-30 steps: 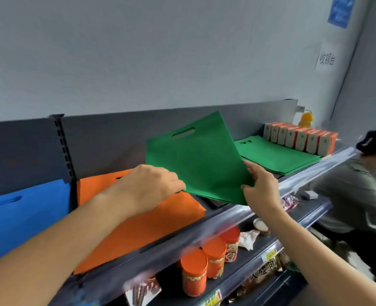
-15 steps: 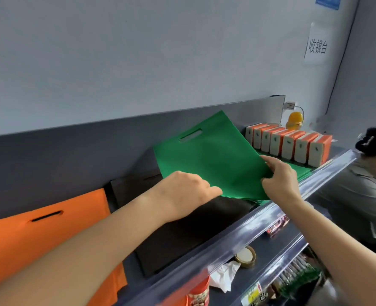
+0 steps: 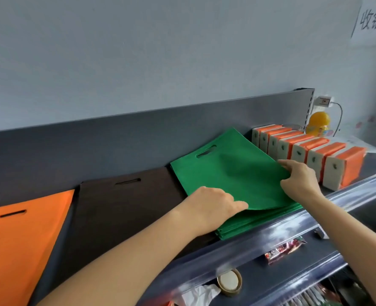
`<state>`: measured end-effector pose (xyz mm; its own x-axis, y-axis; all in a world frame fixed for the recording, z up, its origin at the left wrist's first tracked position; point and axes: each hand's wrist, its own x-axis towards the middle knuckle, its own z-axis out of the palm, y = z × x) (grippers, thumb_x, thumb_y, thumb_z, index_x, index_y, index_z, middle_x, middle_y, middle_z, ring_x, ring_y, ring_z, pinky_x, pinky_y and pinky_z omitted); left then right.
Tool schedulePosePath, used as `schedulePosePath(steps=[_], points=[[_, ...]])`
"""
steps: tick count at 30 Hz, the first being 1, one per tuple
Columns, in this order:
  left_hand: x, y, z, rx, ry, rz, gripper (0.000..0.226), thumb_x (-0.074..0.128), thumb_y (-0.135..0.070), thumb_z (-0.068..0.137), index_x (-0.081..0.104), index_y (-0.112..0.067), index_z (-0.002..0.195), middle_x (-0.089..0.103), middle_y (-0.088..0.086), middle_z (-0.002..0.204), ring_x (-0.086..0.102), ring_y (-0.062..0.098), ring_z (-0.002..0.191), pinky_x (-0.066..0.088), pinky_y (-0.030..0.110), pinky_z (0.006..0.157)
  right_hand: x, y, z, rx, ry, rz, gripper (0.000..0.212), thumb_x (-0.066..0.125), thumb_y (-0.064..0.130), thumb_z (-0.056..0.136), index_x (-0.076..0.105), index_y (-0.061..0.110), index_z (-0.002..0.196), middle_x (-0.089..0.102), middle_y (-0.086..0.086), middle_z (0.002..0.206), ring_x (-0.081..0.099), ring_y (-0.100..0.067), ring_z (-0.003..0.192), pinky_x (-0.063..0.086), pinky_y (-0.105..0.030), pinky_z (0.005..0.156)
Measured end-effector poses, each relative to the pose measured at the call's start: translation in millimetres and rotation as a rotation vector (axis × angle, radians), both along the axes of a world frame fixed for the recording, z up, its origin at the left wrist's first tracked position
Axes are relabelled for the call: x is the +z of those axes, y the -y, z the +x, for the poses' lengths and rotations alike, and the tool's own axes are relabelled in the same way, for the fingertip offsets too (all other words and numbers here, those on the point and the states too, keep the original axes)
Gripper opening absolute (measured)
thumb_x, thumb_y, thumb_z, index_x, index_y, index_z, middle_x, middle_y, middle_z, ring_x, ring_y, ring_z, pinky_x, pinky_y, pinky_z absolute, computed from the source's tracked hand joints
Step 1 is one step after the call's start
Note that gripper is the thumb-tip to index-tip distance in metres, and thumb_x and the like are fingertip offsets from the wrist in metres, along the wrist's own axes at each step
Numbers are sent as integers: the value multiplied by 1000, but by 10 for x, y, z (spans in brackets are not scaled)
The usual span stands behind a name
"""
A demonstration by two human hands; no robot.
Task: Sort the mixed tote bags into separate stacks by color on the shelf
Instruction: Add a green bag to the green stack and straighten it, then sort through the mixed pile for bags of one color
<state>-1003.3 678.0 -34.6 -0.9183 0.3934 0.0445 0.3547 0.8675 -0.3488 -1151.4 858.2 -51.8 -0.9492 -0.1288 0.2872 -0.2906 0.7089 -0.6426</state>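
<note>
1. The green bag (image 3: 233, 173) lies on top of the green stack (image 3: 255, 224), at the right part of the shelf (image 3: 271, 235); its handle hole points to the back wall; its near edge sits a little above the stack.
2. The left hand (image 3: 211, 206) holds the bag's near left corner; its fingers are bent and close together, and one finger lies on top of the cloth.
3. The right hand (image 3: 299, 180) holds the bag's right edge; the pointer finger lies straight on the cloth; the other fingers are bent; the thumb is hidden.
4. A black bag (image 3: 125, 206) lies flat just to the left of the green stack; an orange bag (image 3: 17, 239) lies further left, beside the black one.
5. A row of orange and white boxes (image 3: 310, 155) stands just to the right of the green stack; an orange bottle (image 3: 318, 124) stands behind the row.
6. A roll of tape (image 3: 229, 281) lies on the lower shelf, near some white crumpled paper (image 3: 199, 294).
</note>
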Motion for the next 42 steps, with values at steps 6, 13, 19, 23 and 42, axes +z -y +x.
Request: schedulePosePath(steps=[6,13,19,23,42], points=[[-117,-64,7,170,249,229,52,29,-51,98,48,-21,136,58,6,129,51,25,119,45,45,94,-62,28,-125,-18,-6,488,48,57,3,81,57,17,127,55,-8,126,54,-28,105,50,-39,80],[20,224,422,244,129,366,42,33,-47,99,48,-30,134,47,-13,139,39,9,129,40,36,97,0,751,301,253,-221,386,52,53,0,79,56,15,129,53,-4,134,46,-28,122,40,-37,97],[97,1079,1532,497,5,276,37,35,-40,100,47,-34,134,47,-16,136,38,7,127,40,35,98,91,1737,1170,533,-281,256,49,50,2,83,55,16,130,56,-7,130,48,-29,121,43,-37,97],[85,1750,2752,678,-108,262,35,40,-39,98,51,-34,131,49,-17,131,42,6,124,42,34,96,81,2415,2009,710,-329,244,47,48,4,86,54,18,131,56,-3,130,49,-26,120,43,-35,94],[81,3246,8470,1461,-420,198,42,35,-42,99,40,-32,140,43,-17,138,35,4,129,36,22,97,198,5234,7190,1392,-448,332,47,45,7,90,47,17,137,51,-10,137,48,-30,124,43,-41,98]])
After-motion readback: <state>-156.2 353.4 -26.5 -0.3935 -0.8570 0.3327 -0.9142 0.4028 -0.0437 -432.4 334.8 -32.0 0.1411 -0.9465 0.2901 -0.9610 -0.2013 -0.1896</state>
